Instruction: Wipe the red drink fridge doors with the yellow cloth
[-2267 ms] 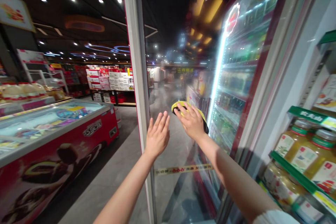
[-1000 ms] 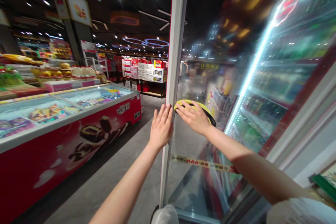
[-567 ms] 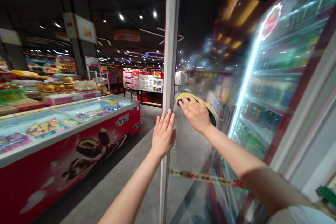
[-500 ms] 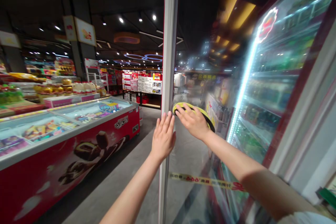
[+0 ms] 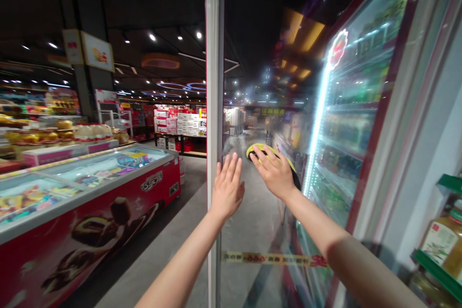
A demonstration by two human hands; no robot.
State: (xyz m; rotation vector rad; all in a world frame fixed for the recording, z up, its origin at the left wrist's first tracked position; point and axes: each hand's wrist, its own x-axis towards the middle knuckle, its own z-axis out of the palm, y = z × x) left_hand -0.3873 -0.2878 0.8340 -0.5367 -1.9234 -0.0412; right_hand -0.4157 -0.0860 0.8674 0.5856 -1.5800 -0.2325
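Observation:
A glass door (image 5: 249,221) in a pale frame stands in front of me, with reflections across its pane. My right hand (image 5: 272,171) lies over a yellow and black pad (image 5: 256,147), pressing it flat against the glass with the fingers spread on top. To its left, my left hand (image 5: 227,186) is raised with fingers stretched out, at the door's upright frame edge (image 5: 213,106), holding nothing. Whether its palm touches the frame or the glass is hidden. A yellow strip with red and dark lettering (image 5: 267,258) crosses the pane below the hands.
At the left is a red chest freezer (image 5: 119,221) with packaged goods under its glass top. Stacked boxes (image 5: 187,124) stand farther back. A lit drinks cooler appears in the pane at the right. Green-edged shelves (image 5: 438,269) with jars are at the lower right.
The view has turned right, so the freezer and door frame sit farther left and the jars show more. My right hand and the pad have moved right across the glass, away from the frame edge.

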